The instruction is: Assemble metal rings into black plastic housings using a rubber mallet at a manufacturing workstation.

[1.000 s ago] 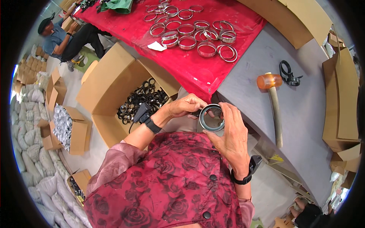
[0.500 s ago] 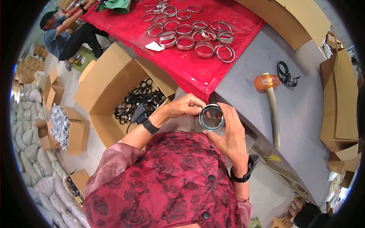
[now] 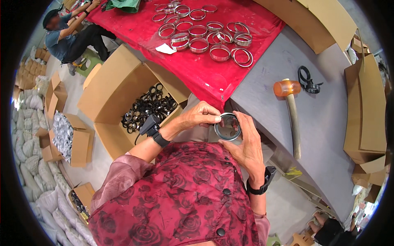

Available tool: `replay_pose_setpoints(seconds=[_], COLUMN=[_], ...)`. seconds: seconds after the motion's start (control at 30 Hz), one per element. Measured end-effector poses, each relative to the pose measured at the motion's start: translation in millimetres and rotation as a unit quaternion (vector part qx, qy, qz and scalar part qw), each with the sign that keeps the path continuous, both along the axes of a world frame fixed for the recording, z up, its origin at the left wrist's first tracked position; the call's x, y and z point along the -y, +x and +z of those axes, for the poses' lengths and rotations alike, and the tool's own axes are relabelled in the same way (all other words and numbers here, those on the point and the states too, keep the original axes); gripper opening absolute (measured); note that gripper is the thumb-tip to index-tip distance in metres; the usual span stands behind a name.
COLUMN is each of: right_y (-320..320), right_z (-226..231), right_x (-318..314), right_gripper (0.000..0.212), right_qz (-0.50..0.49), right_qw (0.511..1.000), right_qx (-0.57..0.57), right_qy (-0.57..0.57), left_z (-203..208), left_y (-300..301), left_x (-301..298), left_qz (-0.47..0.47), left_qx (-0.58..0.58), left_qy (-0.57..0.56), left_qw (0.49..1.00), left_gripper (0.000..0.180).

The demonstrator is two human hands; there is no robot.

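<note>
Both of my hands hold one round metal ring with a dark inner face (image 3: 227,127) just above my lap, close to the table's near edge. My left hand (image 3: 199,117) pinches the ring's left rim with its fingertips. My right hand (image 3: 246,141) cups the ring from the right and below. On the red cloth (image 3: 193,69) farther out lie several similar shiny metal rings (image 3: 205,30).
An open cardboard box (image 3: 119,94) of black rings (image 3: 150,108) stands at my left. A mallet with an orange head (image 3: 289,102) and a black clip (image 3: 308,82) lie on the grey table (image 3: 328,135). Cardboard boxes line the right. A person (image 3: 65,35) sits at far left.
The ring and both hands stay nearly in place; my fingers have shifted slightly around the rim. The person at far left has raised their arms.
</note>
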State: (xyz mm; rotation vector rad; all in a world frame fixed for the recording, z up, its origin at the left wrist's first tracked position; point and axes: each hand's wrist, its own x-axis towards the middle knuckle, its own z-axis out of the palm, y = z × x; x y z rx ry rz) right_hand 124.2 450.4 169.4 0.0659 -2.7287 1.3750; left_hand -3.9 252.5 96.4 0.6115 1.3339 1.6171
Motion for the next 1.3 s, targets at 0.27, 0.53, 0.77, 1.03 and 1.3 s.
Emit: replay_pose_setpoints(seconds=[0.27, 0.53, 0.77, 1.03, 1.3], right_y=[1, 5, 4, 1, -7], right_z=[-17, -46, -47, -51, -57], right_x=[0, -3, -1, 0, -1], right_gripper=[0.089, 0.059, 0.053, 0.048, 0.051], right_qz=[-0.03, -0.089, -0.117, -0.123, -0.105], right_qw=[0.991, 0.895, 0.874, 0.877, 0.872], right_qx=[0.005, 0.061, 0.051, 0.062, 0.084], right_qy=[-0.134, -0.432, -0.469, -0.461, -0.471], left_z=[1, 2, -5, -13, -32], left_y=[4, 5, 15, 20, 21], left_x=[-3, -6, -6, -6, 1], left_qz=[0.034, 0.072, 0.107, 0.137, 0.153], left_qx=[-0.025, -0.033, -0.055, -0.046, -0.069], left_qy=[-0.006, -0.01, -0.031, -0.042, -0.034], left_qw=[0.999, 0.997, 0.992, 0.989, 0.985], left_gripper=[0.036, 0.031, 0.029, 0.029, 0.028])
